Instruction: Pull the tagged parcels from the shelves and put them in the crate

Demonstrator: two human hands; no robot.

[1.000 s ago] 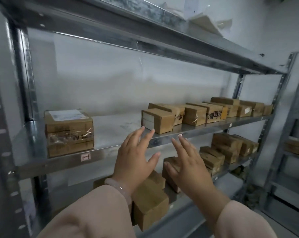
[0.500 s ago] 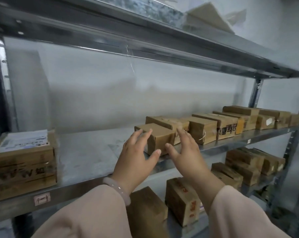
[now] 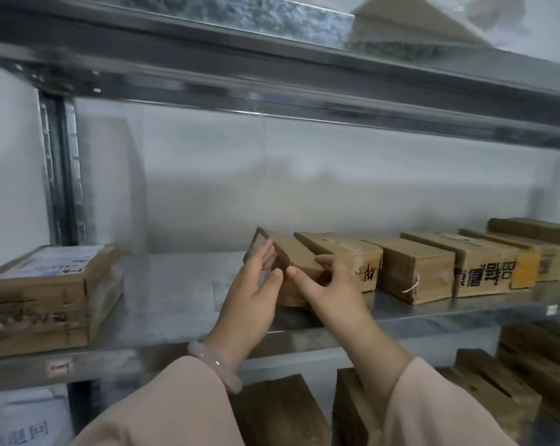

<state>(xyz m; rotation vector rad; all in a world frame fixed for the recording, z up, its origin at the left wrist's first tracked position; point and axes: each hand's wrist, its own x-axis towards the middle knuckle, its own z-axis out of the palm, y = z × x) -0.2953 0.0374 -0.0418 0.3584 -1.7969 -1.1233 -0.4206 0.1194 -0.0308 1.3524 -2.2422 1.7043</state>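
I am closing both hands on the leftmost small parcel of the row on the middle shelf; its near end is lifting and tilting up. My left hand is curling narrow fingers around its left face, where a pale label seems to sit, and my right hand is pinching its near right corner, thumb against the edge. I judge this is the pull-out step. To do it well I am planning to keep the lift low under the upper shelf, draw the box straight toward me, and avoid dragging its neighbour, which is touching it on the right. No crate is showing here. Black handwriting on that neighbour's near face is unreadable to me; a box farther right is carrying bold black printed characters I cannot read. The flat box at far left is bearing a white shipping label, blurred.
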